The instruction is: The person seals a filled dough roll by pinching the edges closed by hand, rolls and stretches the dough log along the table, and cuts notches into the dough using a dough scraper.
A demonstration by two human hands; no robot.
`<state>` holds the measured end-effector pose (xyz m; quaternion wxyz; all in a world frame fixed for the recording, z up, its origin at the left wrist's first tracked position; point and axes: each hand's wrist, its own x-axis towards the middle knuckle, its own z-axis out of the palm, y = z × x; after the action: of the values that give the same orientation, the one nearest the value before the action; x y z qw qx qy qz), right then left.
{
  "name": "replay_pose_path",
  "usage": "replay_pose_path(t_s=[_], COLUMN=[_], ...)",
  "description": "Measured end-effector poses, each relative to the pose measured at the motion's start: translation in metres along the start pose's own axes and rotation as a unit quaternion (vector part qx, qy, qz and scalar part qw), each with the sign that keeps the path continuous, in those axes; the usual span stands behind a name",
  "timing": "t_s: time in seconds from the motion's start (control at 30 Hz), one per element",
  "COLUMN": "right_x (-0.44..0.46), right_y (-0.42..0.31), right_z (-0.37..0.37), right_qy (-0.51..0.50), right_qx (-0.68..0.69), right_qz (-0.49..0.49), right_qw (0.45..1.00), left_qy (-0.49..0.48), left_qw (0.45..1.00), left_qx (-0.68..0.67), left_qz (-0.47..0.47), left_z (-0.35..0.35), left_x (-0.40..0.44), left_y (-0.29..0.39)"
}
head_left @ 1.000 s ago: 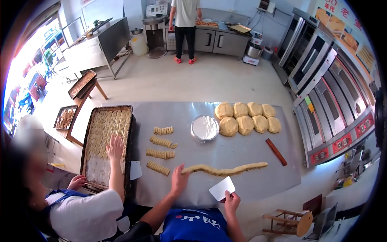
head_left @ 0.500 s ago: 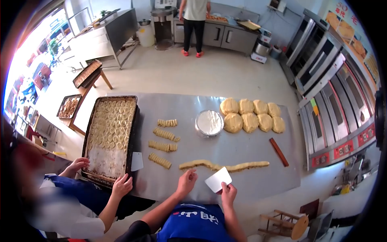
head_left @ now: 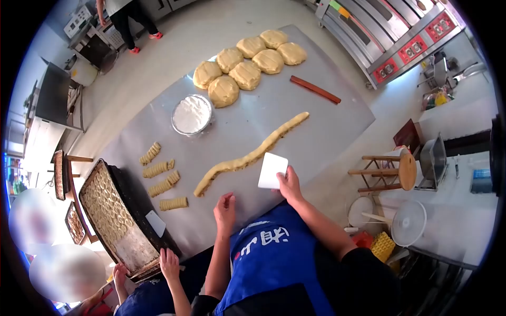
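My right hand [head_left: 290, 185] grips a flat white dough scraper [head_left: 273, 171], held just in front of a long filled dough roll [head_left: 255, 154]. The roll lies in a slight curve on the metal table [head_left: 327, 134], its filling showing along the near side. Near the roll's left end, my left hand [head_left: 225, 210] hovers with its fingers curled together and nothing visible in them. Several rows of sliced dough [head_left: 164, 183] lie to the left of the roll.
Several dough balls [head_left: 245, 75], a bowl of white flour [head_left: 192, 114] and a brown wooden stick [head_left: 315, 89] occupy the table's far part. At left, a co-worker's hands [head_left: 169, 263] are at a baking tray [head_left: 108, 210] of dough pieces; a second scraper [head_left: 155, 223] lies beside it.
The view has swung to the right and tilted, so the table now appears turned. My right hand still holds the scraper, and my left hand stays curled near the dough roll.
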<state>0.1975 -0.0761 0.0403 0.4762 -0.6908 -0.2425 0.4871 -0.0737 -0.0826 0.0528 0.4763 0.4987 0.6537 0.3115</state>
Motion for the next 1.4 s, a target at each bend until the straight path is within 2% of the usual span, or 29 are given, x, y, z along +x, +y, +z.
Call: replay_pose_path(t_s=[0.03,0.1,0.17,0.3,0.33,0.43,0.47,0.53,0.57,0.63,0.7,0.77,0.83,0.93,1.0,1.07,1.17,1.4], right_x=[0.019,0.052,0.085,0.167,0.178,0.200,0.212,0.232,0.247,0.252,0.252,0.252,0.252,0.261,0.275,0.266,0.269,0.260], right_y=[-0.006,-0.025,-0.040,-0.028,-0.041,-0.078,-0.079,-0.084,-0.072,-0.082,-0.090,-0.096,-0.092,-0.064,-0.036,-0.046,-0.045,-0.062], right_z=[-0.012,-0.034,-0.068,-0.150,-0.166,-0.216,-0.223,-0.247,-0.255,-0.253,-0.245,-0.239,-0.241,-0.247,-0.264,-0.264,-0.263,-0.216], right_qy=[0.009,0.020,0.000,0.068,0.104,0.044,0.051,0.067,0.067,0.067,0.049,0.043,0.003,0.030,0.079,0.053,0.017,0.026], right_qx=[-0.009,0.083,0.130,0.065,0.000,0.080,0.096,0.015,0.034,0.021,0.019,0.017,-0.025,-0.034,-0.109,-0.120,-0.176,-0.244], right_qz=[0.004,0.088,0.108,-0.014,-0.009,0.049,0.026,0.055,0.035,0.040,0.051,0.061,0.065,0.011,-0.018,0.024,0.022,0.087], right_qw=[1.000,0.992,0.986,0.995,0.994,0.995,0.994,0.996,0.997,0.997,0.997,0.997,0.998,0.999,0.991,0.991,0.984,0.965], left_qy=[-0.004,0.015,0.105,0.193,0.187,0.122,0.107,0.091,0.084,0.067,0.088,0.095,0.101,0.081,0.097,0.105,0.089,0.066], left_qw=[1.000,0.998,0.991,0.967,0.970,0.989,0.993,0.995,0.995,0.994,0.992,0.990,0.990,0.993,0.990,0.990,0.994,0.992], left_qx=[-0.017,-0.042,-0.066,-0.147,-0.142,-0.070,-0.039,0.028,0.062,0.079,0.085,0.087,0.089,0.074,0.093,0.081,0.058,0.095], left_qz=[-0.015,-0.032,-0.041,-0.082,-0.064,-0.034,-0.025,-0.002,0.011,0.027,0.017,0.049,0.041,0.034,0.041,0.051,0.040,0.057], left_z=[0.007,0.029,0.049,0.114,0.130,0.165,0.172,0.174,0.175,0.180,0.182,0.184,0.183,0.179,0.177,0.173,0.163,0.148], left_x=[0.000,0.005,0.005,0.008,0.008,0.004,0.003,0.000,-0.001,0.000,0.000,0.002,0.005,0.011,0.011,0.012,0.010,-0.003], left_y=[-0.003,-0.014,0.003,0.035,0.033,0.061,0.072,0.089,0.098,0.096,0.093,0.093,0.090,0.084,0.078,0.080,0.086,0.074])
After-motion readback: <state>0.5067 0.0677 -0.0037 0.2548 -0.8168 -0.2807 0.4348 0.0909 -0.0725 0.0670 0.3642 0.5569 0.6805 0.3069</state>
